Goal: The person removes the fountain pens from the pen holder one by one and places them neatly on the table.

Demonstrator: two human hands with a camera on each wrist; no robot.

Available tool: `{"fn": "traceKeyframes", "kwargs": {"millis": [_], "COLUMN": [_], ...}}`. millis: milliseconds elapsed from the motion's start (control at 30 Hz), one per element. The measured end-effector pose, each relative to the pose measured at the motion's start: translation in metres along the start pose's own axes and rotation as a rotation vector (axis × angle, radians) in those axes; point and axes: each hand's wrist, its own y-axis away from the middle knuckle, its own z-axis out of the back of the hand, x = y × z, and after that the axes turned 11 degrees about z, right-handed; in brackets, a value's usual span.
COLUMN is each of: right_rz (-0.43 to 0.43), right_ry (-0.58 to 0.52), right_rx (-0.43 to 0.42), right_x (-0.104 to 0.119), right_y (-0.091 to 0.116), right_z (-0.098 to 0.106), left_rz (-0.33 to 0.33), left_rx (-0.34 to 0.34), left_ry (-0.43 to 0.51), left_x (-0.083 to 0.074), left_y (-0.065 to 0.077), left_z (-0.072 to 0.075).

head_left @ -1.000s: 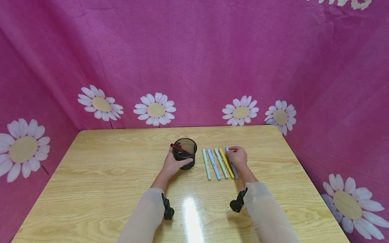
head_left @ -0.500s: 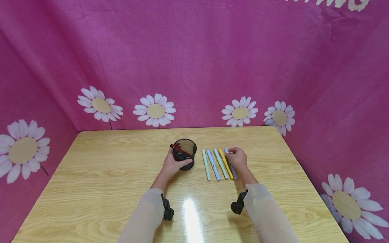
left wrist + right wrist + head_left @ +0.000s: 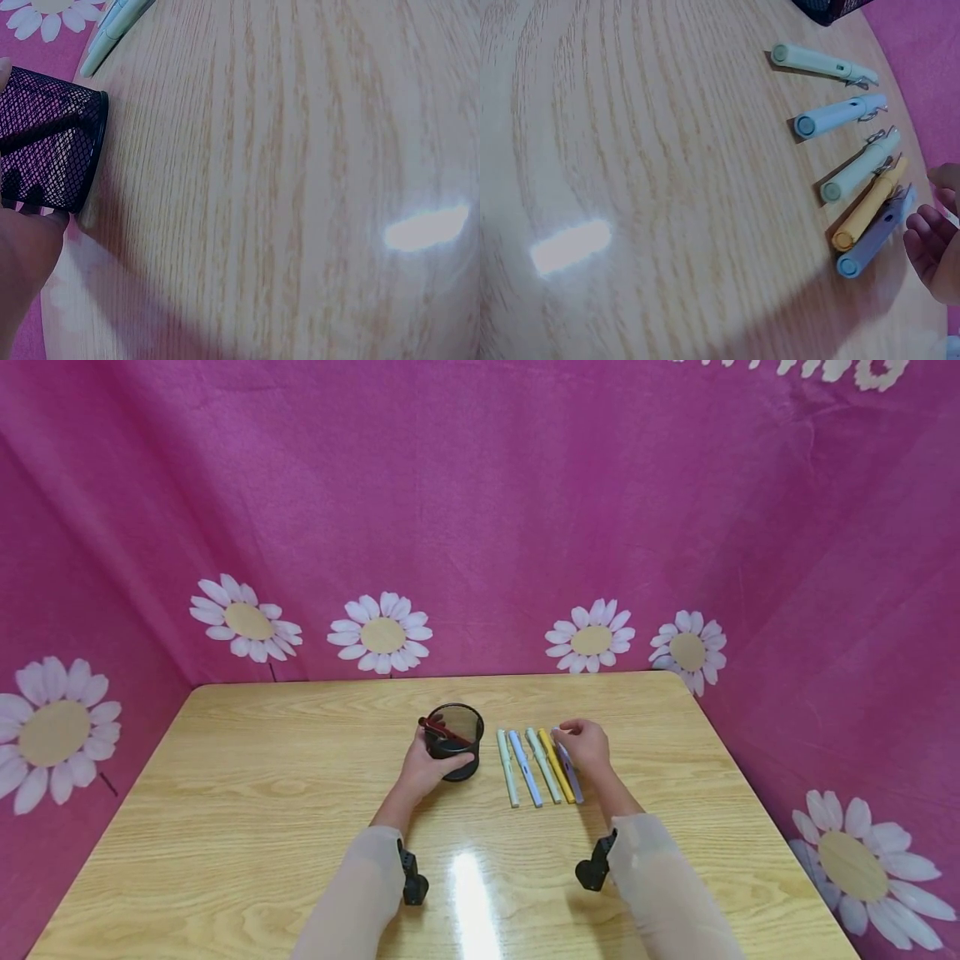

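A black mesh pen holder [image 3: 467, 768] stands upright on the table, and my left hand [image 3: 425, 770] grips it from the left, thumb across its front. Inside it leans a dark red pen [image 3: 448, 730], its end sticking out past the rim. To the right lie several pens side by side: a pale green pen [image 3: 507, 768], a light blue pen [image 3: 526, 768], another green pen [image 3: 543, 766], a yellow pen [image 3: 557, 767] and a purple-blue pen [image 3: 876, 238]. My right hand [image 3: 587, 743] is at the purple-blue pen's far end, fingers loosely bent, with a gap showing in the right wrist view.
The wooden table [image 3: 262, 793] has a bright light reflection [image 3: 472, 893] near its front. A pink curtain [image 3: 480, 527] with printed daisies hangs behind it and along both sides.
My right hand has eased slightly off the purple-blue pen, and more of that pen shows beside the yellow one. The left hand keeps its hold on the pen holder; the head view shifts slightly.
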Motion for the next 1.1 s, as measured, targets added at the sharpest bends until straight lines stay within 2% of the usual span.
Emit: {"fn": "traceKeyframes", "kwargs": {"millis": [267, 633, 1100], "right_rz": [0.08, 0.189, 0.346], "right_ry": [-0.029, -0.056, -0.003], "right_rx": [0.013, 0.032, 0.062], "right_x": [0.016, 0.045, 0.075], "right_y": [-0.003, 0.003, 0.005], "right_z": [0.0, 0.001, -0.005], "left_rz": [-0.003, 0.001, 0.008], "left_rx": [0.004, 0.006, 0.006], "left_ry": [-0.002, -0.013, -0.011], "left_x": [0.001, 0.001, 0.0], "left_y": [0.0, -0.001, 0.0], "left_z": [0.001, 0.001, 0.001]}}
